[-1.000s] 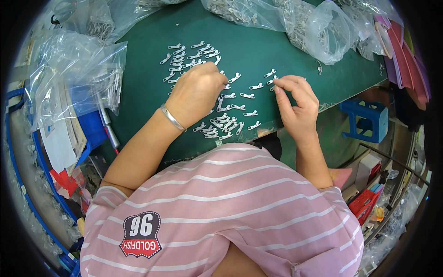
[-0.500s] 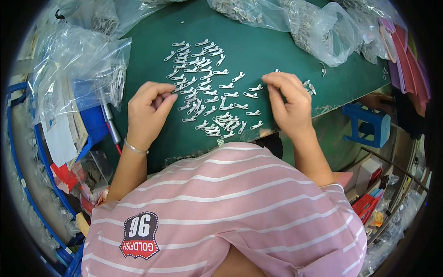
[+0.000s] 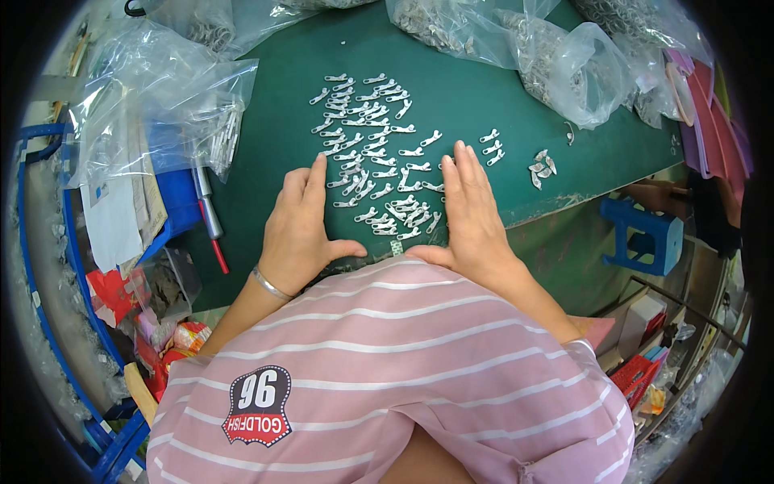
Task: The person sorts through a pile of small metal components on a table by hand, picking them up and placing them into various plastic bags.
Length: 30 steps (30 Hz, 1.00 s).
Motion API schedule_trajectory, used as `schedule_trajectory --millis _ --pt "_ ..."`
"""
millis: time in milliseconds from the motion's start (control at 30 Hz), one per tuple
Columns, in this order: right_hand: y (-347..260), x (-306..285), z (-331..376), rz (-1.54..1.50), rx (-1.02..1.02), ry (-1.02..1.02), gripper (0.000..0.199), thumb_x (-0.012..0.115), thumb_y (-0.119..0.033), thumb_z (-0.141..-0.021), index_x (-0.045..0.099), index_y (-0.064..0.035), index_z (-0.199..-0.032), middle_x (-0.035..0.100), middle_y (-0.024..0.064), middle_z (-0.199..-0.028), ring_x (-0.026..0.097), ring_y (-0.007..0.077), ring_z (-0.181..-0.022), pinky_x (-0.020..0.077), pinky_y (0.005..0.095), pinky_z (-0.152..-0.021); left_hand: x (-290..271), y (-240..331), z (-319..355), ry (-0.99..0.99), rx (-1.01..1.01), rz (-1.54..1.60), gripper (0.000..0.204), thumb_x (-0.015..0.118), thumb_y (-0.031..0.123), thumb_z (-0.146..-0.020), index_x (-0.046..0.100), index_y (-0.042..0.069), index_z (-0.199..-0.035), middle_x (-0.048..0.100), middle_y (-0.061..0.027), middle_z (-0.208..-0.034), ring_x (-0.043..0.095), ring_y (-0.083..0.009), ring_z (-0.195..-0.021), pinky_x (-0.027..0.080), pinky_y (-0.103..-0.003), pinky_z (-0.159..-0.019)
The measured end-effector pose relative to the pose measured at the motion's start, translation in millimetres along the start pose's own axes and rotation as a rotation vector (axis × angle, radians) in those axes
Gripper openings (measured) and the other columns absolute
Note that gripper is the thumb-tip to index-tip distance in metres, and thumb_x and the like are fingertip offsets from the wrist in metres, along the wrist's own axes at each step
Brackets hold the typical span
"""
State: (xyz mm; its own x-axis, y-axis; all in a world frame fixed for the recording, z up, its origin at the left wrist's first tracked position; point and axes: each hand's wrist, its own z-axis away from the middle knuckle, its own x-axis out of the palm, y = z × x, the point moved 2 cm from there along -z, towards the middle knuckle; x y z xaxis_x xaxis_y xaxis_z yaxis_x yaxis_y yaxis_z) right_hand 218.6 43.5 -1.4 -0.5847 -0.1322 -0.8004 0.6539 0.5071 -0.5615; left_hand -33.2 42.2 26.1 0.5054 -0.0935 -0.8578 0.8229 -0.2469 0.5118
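Many small silver metal parts (image 3: 372, 153) lie spread on a green mat (image 3: 451, 97). My left hand (image 3: 300, 226) rests flat on the mat at the left edge of the spread, fingers together and pointing away, thumb stretched right along the mat's near edge. My right hand (image 3: 469, 210) lies flat at the right edge of the spread in the same way, thumb pointing left. The two hands frame the nearest parts between them. Neither hand holds anything. A few more silver parts (image 3: 542, 164) lie apart to the right.
Clear plastic bags of metal parts (image 3: 556, 56) crowd the back right of the mat; another bag (image 3: 161, 105) lies at the left. A red-tipped pen (image 3: 211, 230) lies by the left edge. A blue stool (image 3: 645, 234) stands lower right. Pink folders (image 3: 713, 121) lie at the far right.
Both hands have come down toward me and flattened on the mat either side of the parts; a second ago the left covered the pile and the right pinched a part.
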Motion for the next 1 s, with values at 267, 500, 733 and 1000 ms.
schedule_trajectory --millis 267,500,733,1000 --pt "-5 29 -37 0.006 -0.084 0.046 0.132 0.091 -0.052 -0.061 0.019 0.007 -0.154 0.016 0.0384 -0.158 0.022 0.0533 -0.147 0.0251 0.0567 -0.119 15 -4 -14 0.106 0.01 0.376 0.069 0.089 0.002 -0.064 0.063 0.003 -0.128 0.059 -0.0057 -0.099 0.055 -0.0137 -0.076 0.049 -0.025 -0.064" --pt "-4 9 -24 0.003 0.005 -0.023 0.141 0.094 -0.052 -0.053 0.016 0.0089 -0.154 0.014 0.0396 -0.158 0.018 0.0537 -0.148 0.022 0.057 -0.12 5 -8 -1 0.059 -0.041 0.318 0.069 0.088 0.002 -0.064 0.063 0.004 -0.128 0.059 -0.0071 -0.104 0.055 -0.0149 -0.078 0.049 -0.026 -0.066" --pt "-4 17 -31 0.038 -0.038 -0.041 0.142 0.093 -0.053 -0.054 0.015 0.0096 -0.154 0.011 0.0392 -0.159 0.017 0.0533 -0.149 0.0216 0.0576 -0.12 14 -6 -10 0.005 -0.092 0.536 0.046 0.076 -0.004 -0.08 0.065 0.004 -0.124 0.065 -0.0087 -0.104 0.065 -0.0182 -0.093 0.052 -0.029 -0.074" --pt "3 19 -44 0.055 -0.059 -0.065 0.145 0.092 -0.055 -0.052 0.013 0.0076 -0.155 0.014 0.0377 -0.159 0.02 0.0528 -0.148 0.0215 0.057 -0.12 2 -50 -82 0.426 -0.007 0.388 0.031 0.063 0.019 -0.097 0.065 0.004 -0.123 0.062 -0.0168 -0.136 0.058 -0.0334 -0.126 0.045 -0.038 -0.106"
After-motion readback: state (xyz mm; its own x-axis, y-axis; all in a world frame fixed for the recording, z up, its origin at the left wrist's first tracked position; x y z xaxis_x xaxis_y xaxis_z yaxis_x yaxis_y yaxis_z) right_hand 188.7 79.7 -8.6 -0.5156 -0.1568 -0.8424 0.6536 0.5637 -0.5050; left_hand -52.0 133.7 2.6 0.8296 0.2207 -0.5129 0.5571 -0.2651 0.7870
